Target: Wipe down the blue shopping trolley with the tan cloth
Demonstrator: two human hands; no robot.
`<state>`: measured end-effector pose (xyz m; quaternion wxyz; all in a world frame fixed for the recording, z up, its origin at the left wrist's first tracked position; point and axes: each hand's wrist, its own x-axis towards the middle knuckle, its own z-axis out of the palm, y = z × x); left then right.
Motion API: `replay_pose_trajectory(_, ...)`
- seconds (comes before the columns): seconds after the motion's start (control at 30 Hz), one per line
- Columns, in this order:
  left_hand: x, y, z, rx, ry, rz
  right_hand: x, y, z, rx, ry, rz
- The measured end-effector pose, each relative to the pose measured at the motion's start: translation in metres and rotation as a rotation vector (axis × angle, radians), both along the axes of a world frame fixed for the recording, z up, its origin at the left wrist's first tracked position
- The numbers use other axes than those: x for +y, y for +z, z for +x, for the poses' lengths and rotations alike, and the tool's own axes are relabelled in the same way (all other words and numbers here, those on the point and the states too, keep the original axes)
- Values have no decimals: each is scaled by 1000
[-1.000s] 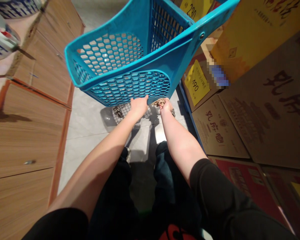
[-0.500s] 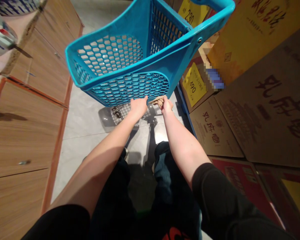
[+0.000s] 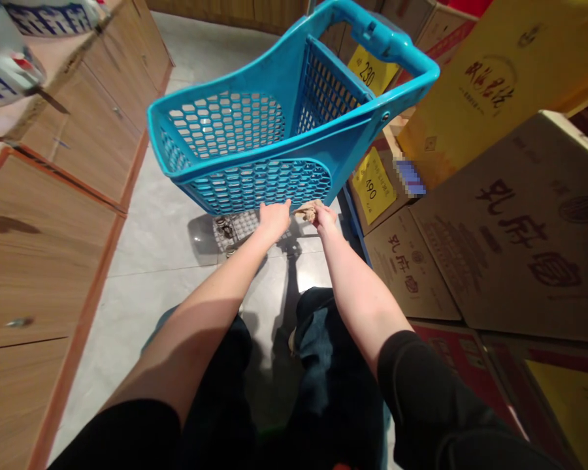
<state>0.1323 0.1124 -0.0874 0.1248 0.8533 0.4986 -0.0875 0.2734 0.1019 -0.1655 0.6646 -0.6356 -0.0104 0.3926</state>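
Note:
A blue plastic shopping cart [image 3: 279, 151] with honeycomb-pattern sides stands side-on before me, its basket bare inside. My left hand [image 3: 275, 219] is closed on the lower edge of its near side, the fingertips hidden behind it. Just to the right, my right hand [image 3: 326, 219] pinches a crumpled beige rag [image 3: 308, 210] against the bottom of the same side. Whether the rag touches the plastic I cannot tell exactly. Below the basket, a grey lower rack [image 3: 242, 225] and a wheel partly show.
Wooden cabinets [image 3: 44, 241] line the left, with white bottles [image 3: 2, 72] on top. Stacked cardboard cartons [image 3: 519, 222] and a yellow box [image 3: 490, 85] rise close on the right, with yellow price signs [image 3: 372, 186]. Grey tiled floor [image 3: 142, 287] lies between.
The view has shifted, so the cart sits slightly lower and its whole handle shows. Both hands stay at its lower edge, and the rag has changed shape slightly in my right hand.

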Motion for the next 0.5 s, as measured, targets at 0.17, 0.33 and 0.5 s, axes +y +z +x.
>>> replay_pose_trajectory(0.17, -1, 0, -1, -25, 2, -8, 11, -3, 7, -63, -41, -16)
replay_pose_trajectory(0.33, -2, 0, 1, -55, 10, -11, 18, -5, 14, -224, -58, 2)
replay_pose_trajectory(0.5, -4, 0, 2, -58, 4, -22, 11, -27, 12, -224, -35, -89)
